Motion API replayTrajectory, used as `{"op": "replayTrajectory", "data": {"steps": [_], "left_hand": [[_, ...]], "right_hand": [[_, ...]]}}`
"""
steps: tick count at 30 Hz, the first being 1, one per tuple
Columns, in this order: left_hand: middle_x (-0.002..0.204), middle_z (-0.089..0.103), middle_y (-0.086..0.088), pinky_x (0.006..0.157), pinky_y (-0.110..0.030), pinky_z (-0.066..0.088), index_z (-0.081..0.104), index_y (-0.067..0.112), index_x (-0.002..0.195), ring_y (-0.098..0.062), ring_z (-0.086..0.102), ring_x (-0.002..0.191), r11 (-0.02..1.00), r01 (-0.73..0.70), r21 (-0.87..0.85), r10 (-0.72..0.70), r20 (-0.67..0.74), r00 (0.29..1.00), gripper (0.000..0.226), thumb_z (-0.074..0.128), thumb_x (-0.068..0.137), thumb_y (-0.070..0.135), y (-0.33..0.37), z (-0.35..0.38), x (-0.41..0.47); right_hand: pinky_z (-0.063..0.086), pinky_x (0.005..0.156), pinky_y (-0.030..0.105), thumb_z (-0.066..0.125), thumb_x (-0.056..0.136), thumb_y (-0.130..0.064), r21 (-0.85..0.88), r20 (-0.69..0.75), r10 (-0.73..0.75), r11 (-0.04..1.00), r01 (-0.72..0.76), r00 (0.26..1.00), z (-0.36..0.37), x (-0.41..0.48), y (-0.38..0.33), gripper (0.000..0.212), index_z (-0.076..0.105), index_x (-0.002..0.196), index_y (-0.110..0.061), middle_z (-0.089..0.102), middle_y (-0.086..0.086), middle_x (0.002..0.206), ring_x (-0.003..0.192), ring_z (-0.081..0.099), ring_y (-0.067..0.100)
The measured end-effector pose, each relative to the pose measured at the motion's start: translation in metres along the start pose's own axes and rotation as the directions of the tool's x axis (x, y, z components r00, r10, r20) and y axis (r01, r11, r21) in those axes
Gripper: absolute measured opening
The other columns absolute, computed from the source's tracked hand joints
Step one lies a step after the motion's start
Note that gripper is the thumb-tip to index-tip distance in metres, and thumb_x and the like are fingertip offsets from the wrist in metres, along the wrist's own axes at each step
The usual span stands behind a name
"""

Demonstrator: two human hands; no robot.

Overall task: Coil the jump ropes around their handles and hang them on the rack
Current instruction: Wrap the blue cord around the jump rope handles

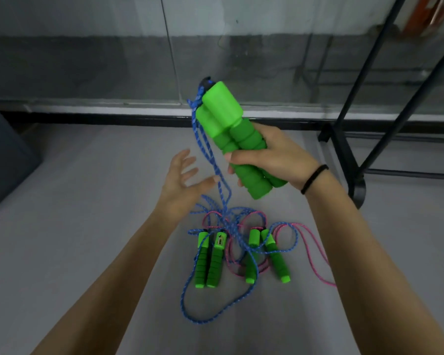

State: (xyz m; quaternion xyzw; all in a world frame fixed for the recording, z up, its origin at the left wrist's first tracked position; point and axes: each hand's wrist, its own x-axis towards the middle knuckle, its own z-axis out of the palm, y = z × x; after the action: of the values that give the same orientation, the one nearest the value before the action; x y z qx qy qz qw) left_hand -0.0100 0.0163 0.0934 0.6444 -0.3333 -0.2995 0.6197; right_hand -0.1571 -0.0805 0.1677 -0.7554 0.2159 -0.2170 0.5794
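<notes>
- Progress: early. No rope coiled, none seen hung; only the lower black frame of the rack (pixel 345 160) is in view, to the R of the grip.
- R hand (pixel 274 157) clenched round a pair of green foam handles (pixel 231 134), side by side and tilted; ends stick out above and below the fist.
- Blue rope (pixel 210 152) leaves the handles' top end above the grip, drops as two strands on the L side of the fist, then runs to the heap on the floor (pixel 87 226) below it. No turns round the handles yet.
- L hand (pixel 182 175) released, fingers spread, holds nothing; thumb tip just beside the hanging strands. Contact: cannot tell.
- Left to do (my read): wind this one and hang it, then the 2 others. Pair A (pixel 215 262) and pair B (pixel 276 257) lie below the grip, their cords incl. a pink rope (pixel 315 254) tangled w/ the hanging one.
</notes>
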Motion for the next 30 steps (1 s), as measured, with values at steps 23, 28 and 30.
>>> {"op": "replayTrajectory", "data": {"steps": [23,28,30], "left_hand": [[0.060,0.042,-0.005,0.055,-0.015,0.033,0.062,0.017,0.075,0.001,0.042,0.046,0.993,-0.027,0.113,0.012,0.132,0.991,0.033,0.043,0.094,-0.001,0.464,-0.027,-0.022],[0.075,0.070,0.011,0.079,-0.026,0.044,0.063,0.025,0.081,0.003,0.062,0.076,0.992,0.018,0.129,-0.039,0.162,0.986,0.008,0.069,0.076,0.028,0.571,-0.038,-0.019],[0.096,0.069,-0.005,0.086,-0.030,0.045,0.061,0.017,0.093,-0.016,0.063,0.095,0.992,0.013,0.126,-0.035,0.172,0.985,0.035,0.072,0.066,0.037,0.612,-0.041,-0.017]], "right_hand": [[0.055,0.052,0.030,0.057,0.085,0.002,0.284,-0.199,-0.186,0.929,0.239,0.962,-0.108,-0.013,-0.568,0.019,0.055,0.103,0.007,0.060,0.020,0.078,0.053,0.061,0.016],[0.055,0.050,0.030,0.061,0.083,0.000,0.276,-0.109,-0.077,0.956,0.105,0.991,-0.124,-0.007,-0.653,0.013,0.060,0.096,0.000,0.063,0.017,0.075,0.053,0.063,0.016],[0.057,0.053,0.034,0.062,0.081,0.001,0.299,-0.102,-0.048,0.951,0.077,0.994,-0.122,-0.003,-0.674,0.011,0.060,0.091,-0.004,0.063,0.013,0.073,0.059,0.064,0.019]]}}
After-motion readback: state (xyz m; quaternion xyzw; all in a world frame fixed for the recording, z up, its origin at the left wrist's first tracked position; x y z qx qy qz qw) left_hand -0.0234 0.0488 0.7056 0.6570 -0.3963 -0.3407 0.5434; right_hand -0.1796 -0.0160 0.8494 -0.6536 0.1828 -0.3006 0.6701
